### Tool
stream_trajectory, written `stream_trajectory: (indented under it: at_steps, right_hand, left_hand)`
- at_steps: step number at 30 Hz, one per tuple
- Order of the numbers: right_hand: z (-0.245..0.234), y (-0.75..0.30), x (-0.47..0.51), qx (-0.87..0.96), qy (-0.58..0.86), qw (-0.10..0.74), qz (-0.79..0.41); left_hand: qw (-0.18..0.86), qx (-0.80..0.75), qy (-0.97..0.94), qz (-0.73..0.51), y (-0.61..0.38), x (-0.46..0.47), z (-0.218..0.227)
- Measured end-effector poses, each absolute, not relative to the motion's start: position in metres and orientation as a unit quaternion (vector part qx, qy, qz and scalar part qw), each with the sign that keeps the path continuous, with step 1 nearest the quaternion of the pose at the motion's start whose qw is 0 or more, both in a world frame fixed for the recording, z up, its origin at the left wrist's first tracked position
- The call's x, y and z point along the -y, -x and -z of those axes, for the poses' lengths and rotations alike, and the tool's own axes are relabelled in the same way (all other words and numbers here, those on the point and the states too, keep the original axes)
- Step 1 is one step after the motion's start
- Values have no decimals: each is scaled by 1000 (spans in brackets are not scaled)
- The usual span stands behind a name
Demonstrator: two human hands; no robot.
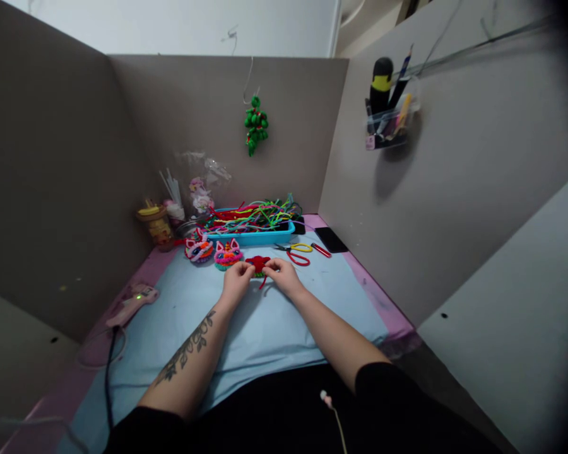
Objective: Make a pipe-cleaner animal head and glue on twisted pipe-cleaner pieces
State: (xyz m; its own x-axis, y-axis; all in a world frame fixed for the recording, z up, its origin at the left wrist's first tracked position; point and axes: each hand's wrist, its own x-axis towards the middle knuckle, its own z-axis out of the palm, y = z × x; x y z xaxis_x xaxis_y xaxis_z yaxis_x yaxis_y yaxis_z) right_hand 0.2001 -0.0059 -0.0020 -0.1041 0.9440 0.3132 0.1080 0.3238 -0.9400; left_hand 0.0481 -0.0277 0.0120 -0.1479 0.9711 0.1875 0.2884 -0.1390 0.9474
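Both my hands meet at the middle of the light blue mat (180, 315). My left hand (236, 279) and my right hand (284, 275) pinch a small red fuzzy craft piece (258, 263) from either side, fingers closed on it. A short red strand hangs below it between the hands. Just beyond it lie two finished colourful cat-face pieces (199, 248), (228, 253). A blue tray (258, 236) heaped with bright pipe cleaners stands behind them.
Red and yellow scissors (297, 252) and a dark phone (330, 239) lie at right. A pink glue gun (133, 302) with its cord rests at left. A jar (155, 227), a clear bag, a hanging green ornament (255, 125) and a wall tool holder (390, 120) are around. Grey partitions enclose the desk.
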Motion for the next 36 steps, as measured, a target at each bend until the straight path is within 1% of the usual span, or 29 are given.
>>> stream_trajectory:
  at_steps: [8, 11, 17, 22, 27, 36]
  right_hand:
    - [7, -195, 3, 540, 398, 526, -523]
    - [8, -191, 3, 492, 381, 543, -564]
    - [9, -186, 3, 389, 347, 580, -627]
    - [8, -187, 4, 394, 343, 575, -629]
    - [10, -189, 3, 440, 380, 567, -583]
    - [8, -188, 5, 427, 393, 575, -577]
  left_hand:
    - [422, -517, -478, -571, -57, 27, -8]
    - [457, -497, -440, -593, -62, 26, -5]
    - [515, -485, -423, -566, -66, 28, 0]
    - [519, -485, -428, -559, -64, 29, -1]
    - [538, -473, -411, -564, -66, 30, -4]
    - [674, -406, -327, -523, -66, 32, -10]
